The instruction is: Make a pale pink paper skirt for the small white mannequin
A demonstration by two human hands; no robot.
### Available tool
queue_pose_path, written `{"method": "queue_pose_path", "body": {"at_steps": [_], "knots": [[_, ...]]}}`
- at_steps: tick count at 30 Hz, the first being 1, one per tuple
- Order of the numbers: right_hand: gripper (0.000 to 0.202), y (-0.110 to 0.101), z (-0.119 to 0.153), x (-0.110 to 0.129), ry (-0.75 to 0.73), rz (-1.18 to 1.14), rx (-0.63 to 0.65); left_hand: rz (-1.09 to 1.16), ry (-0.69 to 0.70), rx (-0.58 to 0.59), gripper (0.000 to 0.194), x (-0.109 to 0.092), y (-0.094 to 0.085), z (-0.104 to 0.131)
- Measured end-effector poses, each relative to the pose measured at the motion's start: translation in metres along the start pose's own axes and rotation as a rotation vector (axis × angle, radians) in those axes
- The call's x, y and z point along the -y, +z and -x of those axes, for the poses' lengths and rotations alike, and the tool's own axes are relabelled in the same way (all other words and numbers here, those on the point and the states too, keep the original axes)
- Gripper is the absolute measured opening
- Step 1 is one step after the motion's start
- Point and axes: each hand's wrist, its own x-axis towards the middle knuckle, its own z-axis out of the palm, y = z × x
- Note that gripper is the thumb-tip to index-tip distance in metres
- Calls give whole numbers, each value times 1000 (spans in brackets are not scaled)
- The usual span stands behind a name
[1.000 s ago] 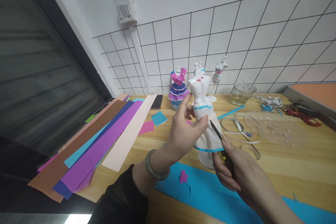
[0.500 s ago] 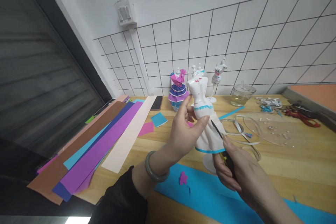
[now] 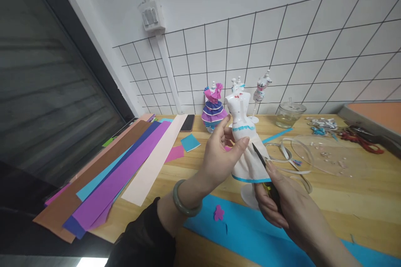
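Observation:
A small white mannequin (image 3: 237, 106) on a round stand wears a white skirt (image 3: 250, 167) with a blue strip at its hem and a ragged light-blue band at the waist. My left hand (image 3: 217, 152) is closed round its waist from the left, thumb pressing on the front of the skirt. My right hand (image 3: 290, 208) grips what look like scissors (image 3: 259, 153), with a dark pointed blade and a black-and-yellow handle. The blade lies against the skirt's front, its tip near my left thumb. The fingers cover most of the handle.
Long coloured sheets (image 3: 125, 171) lie on the left. Beneath my hands is a blue sheet (image 3: 232, 238) with a pink cut-out (image 3: 219, 213). Behind stand a dressed mannequin (image 3: 214, 108) and a patterned one (image 3: 262, 87). A glass jar (image 3: 290, 114), clear disc (image 3: 328, 156) and white ribbon (image 3: 278, 150) are rightward.
The view has shifted very slightly. The mannequin's upper body leans a touch to the right, while both hands keep nearly the same place and grip.

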Motion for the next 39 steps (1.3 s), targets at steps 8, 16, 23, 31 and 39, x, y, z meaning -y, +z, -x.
{"method": "queue_pose_path", "body": {"at_steps": [8,16,23,31,39], "knots": [[67,-2,0,1,-9,26,-30,-36,36,40,68,-1,0,-1],[66,-1,4,8,-9,71,-12,-42,-2,31,73,-2,-2,-1],[66,1,3,12,-15,55,-30,-98,51,14,74,0,-1,1],[67,-5,0,8,-18,88,-39,-190,55,11,76,-5,-3,1],[66,-2,6,17,19,94,-4,-226,108,7,77,-2,-4,0]]}}
